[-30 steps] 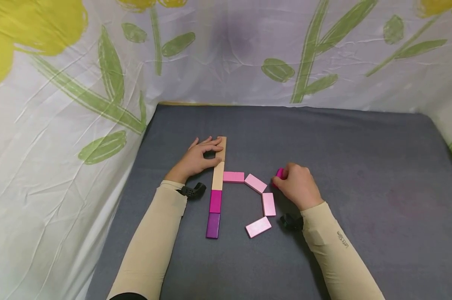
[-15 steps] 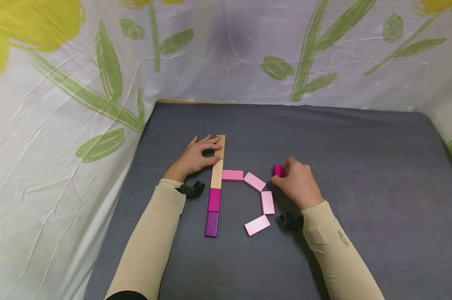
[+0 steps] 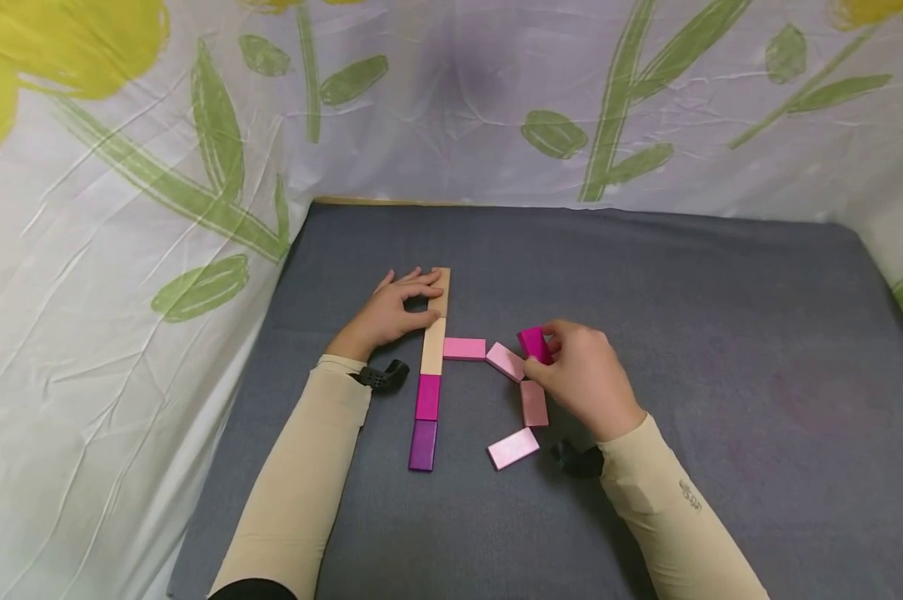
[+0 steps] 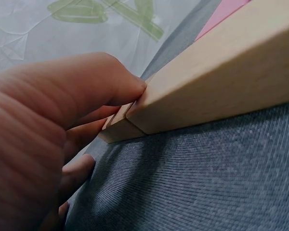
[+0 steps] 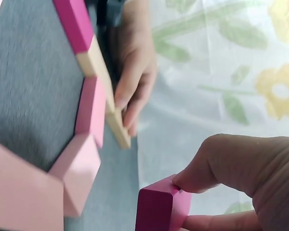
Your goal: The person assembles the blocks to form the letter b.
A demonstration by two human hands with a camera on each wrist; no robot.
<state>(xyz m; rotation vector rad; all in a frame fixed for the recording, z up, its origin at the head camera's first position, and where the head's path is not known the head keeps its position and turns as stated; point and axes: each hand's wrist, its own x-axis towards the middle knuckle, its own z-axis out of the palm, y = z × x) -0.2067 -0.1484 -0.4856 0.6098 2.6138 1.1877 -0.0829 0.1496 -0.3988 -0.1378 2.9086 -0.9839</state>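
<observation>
My right hand [image 3: 590, 379] pinches a magenta block [image 3: 534, 344] between thumb and fingers, just behind the curve of pink blocks. In the right wrist view the magenta block [image 5: 156, 209] is tilted, with the thumb on its edge. My left hand [image 3: 387, 321] rests its fingertips and thumb on the natural wood blocks [image 3: 433, 346] at the far end of a straight row. In the left wrist view the thumb [image 4: 111, 79] touches the seam between the two wood blocks. A magenta block [image 3: 427, 397] and a purple block [image 3: 422, 446] continue that row toward me.
From the row a pink block [image 3: 464, 349] leads right to paler pink blocks, one angled [image 3: 506, 362], one upright in line [image 3: 534, 404] and one slanted [image 3: 513, 448]. Grey cloth [image 3: 721, 375] covers the table. A flowered white sheet [image 3: 459, 142] hangs behind.
My right hand has moved left with the magenta block, from right of the curve to over its bend, and the block has turned. The left hand stays on the wood blocks.
</observation>
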